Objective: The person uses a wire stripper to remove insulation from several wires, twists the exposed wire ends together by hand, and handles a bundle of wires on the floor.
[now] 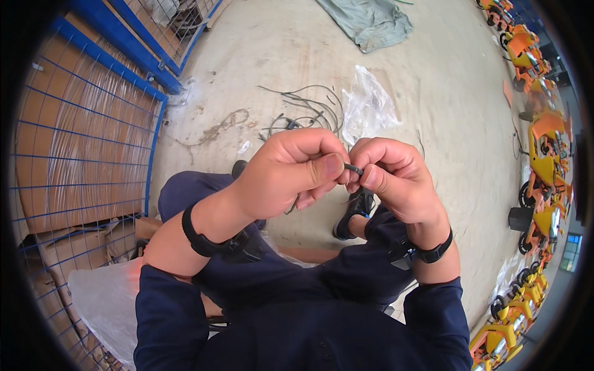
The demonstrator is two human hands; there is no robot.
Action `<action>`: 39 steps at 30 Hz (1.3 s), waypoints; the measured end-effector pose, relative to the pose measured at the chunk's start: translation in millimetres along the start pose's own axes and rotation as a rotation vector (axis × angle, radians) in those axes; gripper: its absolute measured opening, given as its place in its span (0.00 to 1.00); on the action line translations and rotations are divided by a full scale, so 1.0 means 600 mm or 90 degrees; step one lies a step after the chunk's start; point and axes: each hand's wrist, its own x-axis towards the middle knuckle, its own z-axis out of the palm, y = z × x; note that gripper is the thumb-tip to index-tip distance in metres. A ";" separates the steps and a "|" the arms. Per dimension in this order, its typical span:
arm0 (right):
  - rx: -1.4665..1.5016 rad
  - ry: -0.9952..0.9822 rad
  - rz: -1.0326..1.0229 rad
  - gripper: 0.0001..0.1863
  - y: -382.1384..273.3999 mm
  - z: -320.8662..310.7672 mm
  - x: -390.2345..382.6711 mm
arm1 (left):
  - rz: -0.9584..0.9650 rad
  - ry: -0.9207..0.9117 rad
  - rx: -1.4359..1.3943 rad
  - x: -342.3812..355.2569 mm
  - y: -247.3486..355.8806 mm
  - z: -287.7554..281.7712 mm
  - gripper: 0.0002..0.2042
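Observation:
Both hands meet in front of me above the floor, each pinching a dark cable (353,168). My left hand (281,170) is closed, with thumb and forefinger on one side of the short visible piece. From the other side, my right hand (396,179) grips it between thumb and curled fingers. A thin dark strand shows just under the left hand; whether it belongs to the same cable I cannot tell. Most of the cable is hidden by my fingers. Beyond the hands, loose dark cables (309,102) lie tangled on the floor.
A clear plastic sheet (369,105) and a grey-green cloth (371,25) lie on the floor ahead. At left stands a blue wire cage (158,133) with wrapped cardboard (93,142). Yellow and orange wheeled machines (544,161) line the right. My shoes are below my hands.

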 end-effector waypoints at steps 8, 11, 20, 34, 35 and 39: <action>0.105 -0.031 0.043 0.10 0.009 -0.011 -0.011 | -0.053 -0.034 0.012 0.009 -0.012 -0.003 0.10; 0.138 -0.026 0.108 0.12 -0.008 -0.018 -0.020 | 0.001 0.028 0.205 0.008 -0.010 0.014 0.07; -0.512 0.078 -0.136 0.04 -0.025 -0.010 -0.032 | 0.290 0.045 0.731 0.018 -0.002 0.019 0.04; -0.782 0.106 -0.441 0.15 -0.024 -0.010 -0.030 | -0.187 0.050 0.291 0.004 0.015 0.039 0.14; -0.787 0.108 -0.446 0.15 -0.025 -0.010 -0.029 | -0.249 0.050 0.229 0.005 0.017 0.038 0.15; -0.762 0.104 -0.393 0.12 -0.017 -0.012 -0.028 | -0.237 0.014 0.166 0.010 0.009 0.022 0.13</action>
